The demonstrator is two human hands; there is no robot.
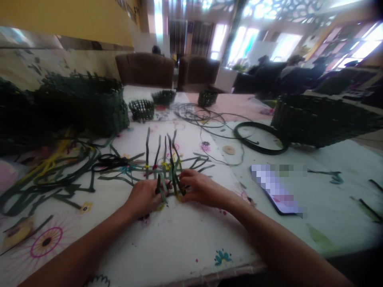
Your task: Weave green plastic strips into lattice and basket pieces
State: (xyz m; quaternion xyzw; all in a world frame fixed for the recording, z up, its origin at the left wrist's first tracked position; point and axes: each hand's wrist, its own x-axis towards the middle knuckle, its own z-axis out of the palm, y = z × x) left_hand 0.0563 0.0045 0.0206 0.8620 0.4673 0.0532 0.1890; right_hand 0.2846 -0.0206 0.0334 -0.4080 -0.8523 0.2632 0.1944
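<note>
Head view showed us a worktop (182,247) under a white cloth printed with flowers, in a dim room with bright windows (284,46) at the back. Two brown chairs (145,71) stood at its far side, a yellow wall (66,20) rose at left, and some people (295,65) sat blurred at far right. We saw a large dark basket (86,103) on the left, another large basket (323,119) on the right, and three small baskets (141,110) towards the far end. Loops of thin cord (187,118) and a dark coiled ring (260,150) lay between them, with a flat round disc (228,150) near the ring.

Our woven piece (165,169) of green strips was near the middle, just in front of us. Its longest spread ran roughly left to right; several strips pointed away from us towards the chairs, while others near our fingers bent upwards. We could not tell whether the far strips stood up or lay flat.

Our left hand (146,195) was curled round the near edge of the weave, and our right hand (200,189) pinched strips just beside it, its fingertips partly hidden. Loose strips (70,195) lay tangled to the left, near black-handled scissors (109,162). A phone (277,189), its screen pixelated, lay to the right, well apart from the weave.
</note>
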